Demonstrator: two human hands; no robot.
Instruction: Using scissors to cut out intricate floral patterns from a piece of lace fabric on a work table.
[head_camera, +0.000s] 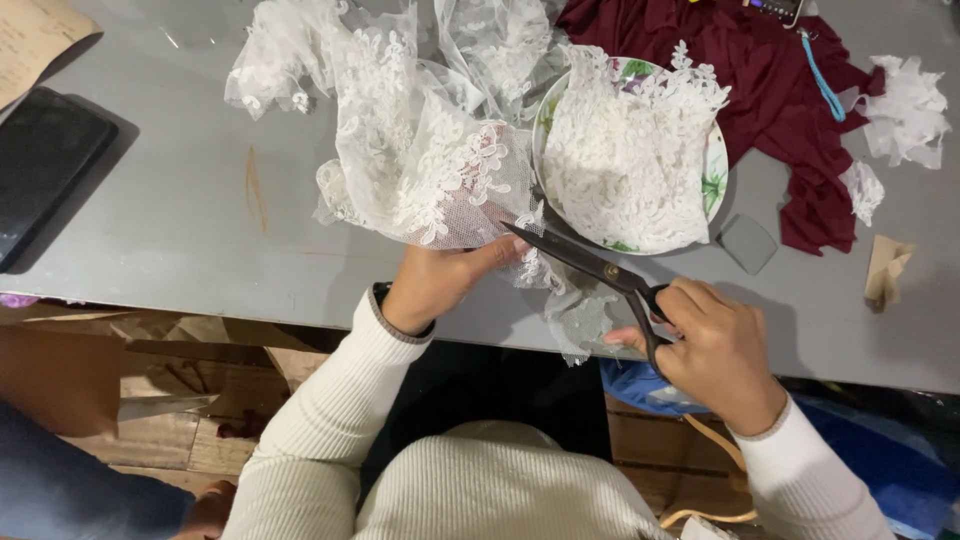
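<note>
Lace trim w/ scissors, tabletop (170, 220) near edge.
L hand (432, 283) pinches white lace (420, 160); R hand (715, 350) closed through handles of black scissors (590, 265), blades parted at lace edge.

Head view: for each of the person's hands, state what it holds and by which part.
The left hand pinches the white lace fabric at its lower edge. The right hand holds the black scissors by the handle loops.

A dark rectangular phone screen (45, 165) lies at the table's left edge; another device (778, 9) peeks at the top
</note>
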